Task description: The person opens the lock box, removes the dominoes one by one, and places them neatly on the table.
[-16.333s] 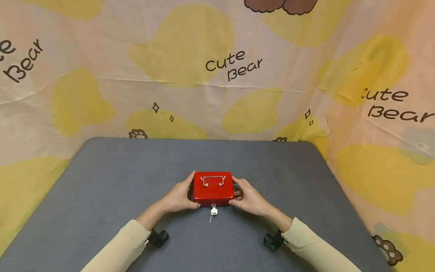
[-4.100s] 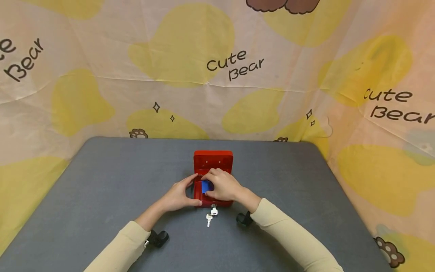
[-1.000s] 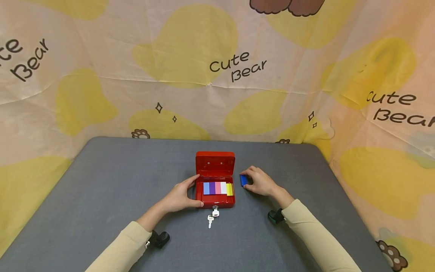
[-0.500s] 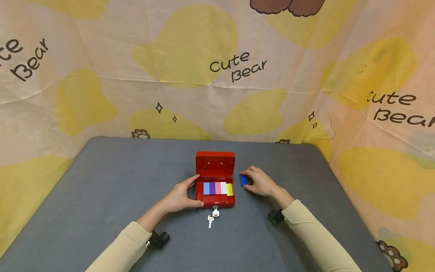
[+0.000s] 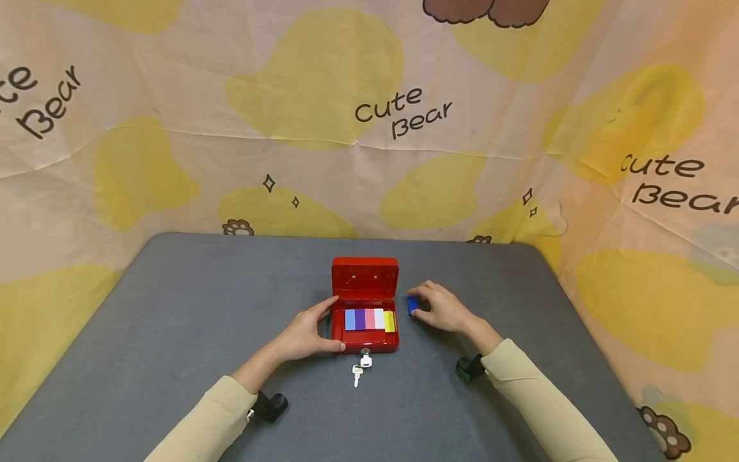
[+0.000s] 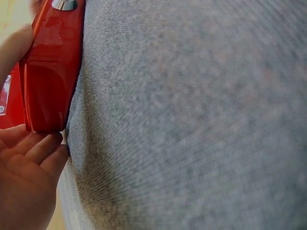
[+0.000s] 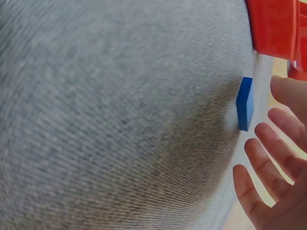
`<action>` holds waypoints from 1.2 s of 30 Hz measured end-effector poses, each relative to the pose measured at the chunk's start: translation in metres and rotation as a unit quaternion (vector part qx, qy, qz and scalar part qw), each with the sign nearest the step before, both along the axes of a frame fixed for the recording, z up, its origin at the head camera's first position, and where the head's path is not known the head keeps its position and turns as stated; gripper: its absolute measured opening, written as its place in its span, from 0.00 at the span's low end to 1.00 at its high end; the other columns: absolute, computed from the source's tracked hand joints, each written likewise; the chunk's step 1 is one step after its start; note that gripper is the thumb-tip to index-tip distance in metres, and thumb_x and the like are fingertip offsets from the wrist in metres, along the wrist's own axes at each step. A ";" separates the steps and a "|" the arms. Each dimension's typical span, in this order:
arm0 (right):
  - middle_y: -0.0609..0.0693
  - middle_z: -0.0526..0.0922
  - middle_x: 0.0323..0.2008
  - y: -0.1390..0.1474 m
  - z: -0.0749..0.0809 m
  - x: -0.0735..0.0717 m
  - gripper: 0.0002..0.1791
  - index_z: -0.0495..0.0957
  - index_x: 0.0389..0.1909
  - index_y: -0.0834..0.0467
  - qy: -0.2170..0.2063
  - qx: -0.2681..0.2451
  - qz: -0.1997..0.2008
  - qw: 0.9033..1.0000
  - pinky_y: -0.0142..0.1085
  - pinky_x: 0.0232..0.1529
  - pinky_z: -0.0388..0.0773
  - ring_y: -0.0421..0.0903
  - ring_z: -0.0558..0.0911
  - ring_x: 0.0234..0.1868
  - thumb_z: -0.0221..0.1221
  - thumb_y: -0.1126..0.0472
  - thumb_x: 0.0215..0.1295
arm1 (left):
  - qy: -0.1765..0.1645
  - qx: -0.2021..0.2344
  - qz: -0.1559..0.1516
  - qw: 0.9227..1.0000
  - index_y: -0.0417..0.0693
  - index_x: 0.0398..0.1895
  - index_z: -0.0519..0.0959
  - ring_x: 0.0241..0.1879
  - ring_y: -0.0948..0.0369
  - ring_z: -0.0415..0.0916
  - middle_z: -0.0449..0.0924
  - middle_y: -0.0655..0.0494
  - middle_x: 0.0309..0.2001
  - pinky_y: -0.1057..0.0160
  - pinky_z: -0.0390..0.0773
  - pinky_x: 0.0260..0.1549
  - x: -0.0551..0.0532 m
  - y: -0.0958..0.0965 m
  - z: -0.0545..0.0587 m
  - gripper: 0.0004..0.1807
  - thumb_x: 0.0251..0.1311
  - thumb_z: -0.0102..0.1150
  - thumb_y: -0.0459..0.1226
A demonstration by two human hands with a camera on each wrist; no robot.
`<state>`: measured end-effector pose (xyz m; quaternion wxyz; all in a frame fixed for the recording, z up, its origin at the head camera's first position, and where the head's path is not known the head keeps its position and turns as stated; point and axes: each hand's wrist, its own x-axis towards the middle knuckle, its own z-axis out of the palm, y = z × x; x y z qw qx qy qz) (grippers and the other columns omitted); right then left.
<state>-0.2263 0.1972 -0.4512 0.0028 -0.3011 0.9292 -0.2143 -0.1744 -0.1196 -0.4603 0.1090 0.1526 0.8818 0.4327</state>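
Observation:
A red cash box (image 5: 368, 343) stands on the table with its lid (image 5: 365, 279) up. Along its left side, my left hand (image 5: 300, 333) grips it, thumb at the front corner and fingers at the side and back; the left wrist view shows the fingers (image 6: 45, 151) against the red wall. Inside lies a row of flat blocks: light blue (image 5: 349, 319), purple, pink, white and yellow (image 5: 389, 321). Right of the box, a blue block (image 7: 245, 104) lies flat on the cloth. My right hand (image 5: 441, 308) hovers over it, fingers spread and apart from it in the right wrist view.
Keys (image 5: 357, 375) hang from the lock at the front of the cash box and reach down to the grey table (image 5: 231, 282). A printed curtain (image 5: 312, 83) closes off the back and sides.
Earlier the cash box was shut, with both hands on it. The lid came up, and my right hand carried the blue block out to the right. Now its fingers are off the block.

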 end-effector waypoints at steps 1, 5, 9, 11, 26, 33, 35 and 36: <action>0.52 0.77 0.45 0.000 0.001 0.000 0.21 0.76 0.51 0.60 -0.002 -0.004 -0.001 1.000 0.42 0.47 0.77 0.46 0.77 0.43 0.63 0.59 0.56 | 0.000 -0.001 0.000 1.000 0.47 0.68 0.58 0.61 0.50 0.66 0.63 0.48 0.65 0.51 0.70 0.55 0.000 0.000 0.000 0.51 0.39 0.73 0.45; 0.51 0.78 0.44 -0.001 0.004 0.000 0.19 0.76 0.49 0.60 -0.012 -0.019 -0.007 1.000 0.43 0.48 0.77 0.47 0.78 0.44 0.62 0.60 0.57 | 0.001 -0.002 -0.002 1.000 0.47 0.69 0.58 0.61 0.50 0.66 0.63 0.47 0.65 0.52 0.71 0.55 -0.001 0.000 0.000 0.51 0.39 0.73 0.46; 0.52 0.79 0.43 -0.004 0.008 0.000 0.17 0.77 0.47 0.59 -0.018 -0.028 -0.013 0.999 0.42 0.47 0.77 0.47 0.79 0.43 0.62 0.60 0.57 | 0.002 -0.002 -0.002 1.000 0.47 0.69 0.58 0.62 0.50 0.65 0.63 0.47 0.65 0.52 0.70 0.55 -0.001 0.000 0.000 0.51 0.39 0.73 0.45; 0.52 0.79 0.42 -0.006 0.011 0.001 0.16 0.77 0.46 0.60 -0.021 -0.031 -0.013 0.999 0.42 0.46 0.77 0.47 0.79 0.42 0.62 0.60 0.57 | 0.002 -0.001 -0.003 1.000 0.47 0.68 0.58 0.61 0.50 0.66 0.63 0.47 0.65 0.51 0.70 0.55 -0.001 0.000 0.000 0.51 0.39 0.73 0.45; 0.51 0.80 0.40 -0.031 0.027 0.011 0.15 0.77 0.44 0.59 -0.010 -0.042 0.033 0.999 0.37 0.42 0.79 0.46 0.79 0.39 0.63 0.60 0.56 | -0.003 -0.001 -0.001 1.000 0.48 0.69 0.57 0.61 0.50 0.65 0.63 0.47 0.65 0.51 0.71 0.55 -0.001 0.000 0.001 0.51 0.39 0.73 0.46; 0.50 0.80 0.40 -0.044 0.031 0.015 0.14 0.77 0.44 0.59 -0.004 -0.034 0.053 0.998 0.39 0.44 0.78 0.47 0.79 0.41 0.62 0.60 0.57 | -0.003 -0.002 0.000 1.000 0.48 0.69 0.57 0.61 0.50 0.65 0.63 0.48 0.65 0.50 0.71 0.55 -0.001 0.000 0.001 0.51 0.39 0.73 0.46; 0.51 0.80 0.41 -0.048 0.033 0.016 0.14 0.77 0.45 0.59 -0.004 -0.030 0.057 0.998 0.38 0.44 0.78 0.47 0.79 0.42 0.62 0.60 0.57 | -0.003 -0.001 0.000 1.000 0.48 0.69 0.57 0.61 0.50 0.65 0.63 0.48 0.65 0.50 0.71 0.55 -0.001 0.000 0.001 0.51 0.39 0.73 0.46; 0.50 0.80 0.41 -0.050 0.034 0.017 0.14 0.77 0.45 0.59 -0.004 -0.027 0.058 0.998 0.38 0.44 0.78 0.47 0.78 0.42 0.62 0.60 0.57 | -0.003 0.000 0.000 1.000 0.48 0.69 0.57 0.62 0.49 0.65 0.63 0.48 0.65 0.50 0.71 0.55 -0.001 0.000 0.001 0.51 0.39 0.73 0.46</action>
